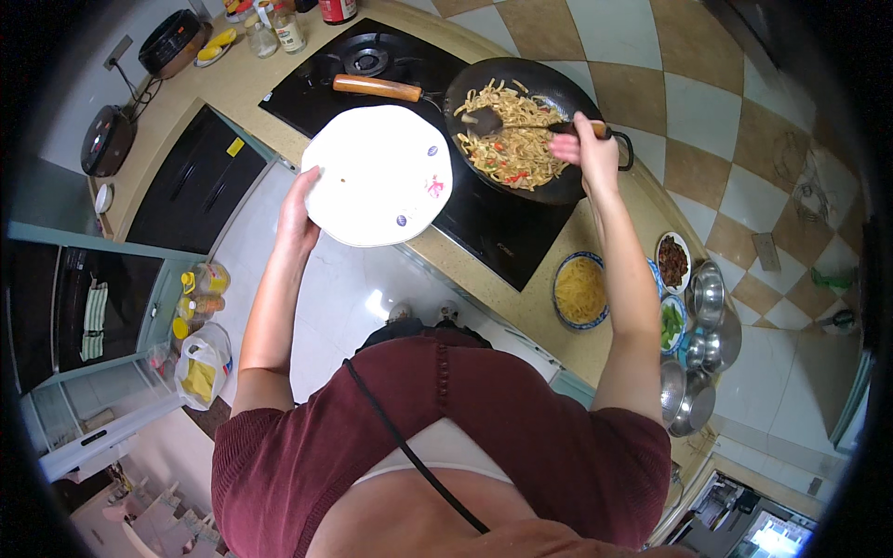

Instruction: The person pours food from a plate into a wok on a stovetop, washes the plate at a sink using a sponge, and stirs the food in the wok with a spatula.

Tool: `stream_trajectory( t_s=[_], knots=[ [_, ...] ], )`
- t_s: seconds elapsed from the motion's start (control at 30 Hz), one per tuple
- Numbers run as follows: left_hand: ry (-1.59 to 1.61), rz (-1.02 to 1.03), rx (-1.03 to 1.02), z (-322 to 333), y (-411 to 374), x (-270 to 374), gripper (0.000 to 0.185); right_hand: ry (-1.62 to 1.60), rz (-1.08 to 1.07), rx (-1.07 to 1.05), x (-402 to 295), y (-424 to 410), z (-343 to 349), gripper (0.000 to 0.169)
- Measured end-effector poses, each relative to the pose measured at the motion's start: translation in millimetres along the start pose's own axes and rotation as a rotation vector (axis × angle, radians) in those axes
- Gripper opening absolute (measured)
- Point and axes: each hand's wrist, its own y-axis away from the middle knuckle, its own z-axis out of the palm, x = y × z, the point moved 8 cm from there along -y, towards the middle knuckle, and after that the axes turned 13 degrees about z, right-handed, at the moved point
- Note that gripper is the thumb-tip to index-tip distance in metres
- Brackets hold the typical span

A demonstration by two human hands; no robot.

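My left hand (298, 209) grips the rim of a white plate (370, 174) decorated with small purple and pink motifs. It is held in front of the cooktop, left of a black wok (572, 185). Stir-fried noodles (520, 157) with bits of red pepper lie in the wok. My right hand (589, 150) is closed around the wooden handle of a spatula (488, 122), whose dark blade rests among the noodles. The wok's wooden handle (377, 87) points left across the black gas cooktop (502, 237).
A bowl of pale yellow shreds (580, 289) stands right of the cooktop. Beyond it are a dish of dark food (672, 261), a dish of green leaves (671, 326) and several metal bowls (708, 296). Glass jars (287, 29) and a rice cooker (171, 45) stand at the back left.
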Motion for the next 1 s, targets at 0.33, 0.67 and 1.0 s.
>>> stream_trajectory(
  t_s=[0.33,0.67,1.0],
  knots=[
    [-0.026,-0.06,0.013,11.6,8.8,-0.9,0.06,0.09,-0.072,0.077,-14.9,4.4,-51.0,0.023],
    [-0.038,-0.095,-0.004,32.0,20.2,1.6,0.067,0.3,-0.077,0.048,-21.1,-0.9,-47.7,0.018],
    [-0.069,-0.074,-0.03,37.4,14.0,-7.8,0.072,0.73,-0.455,0.045,-42.6,4.2,-33.0,0.022]
  ],
)
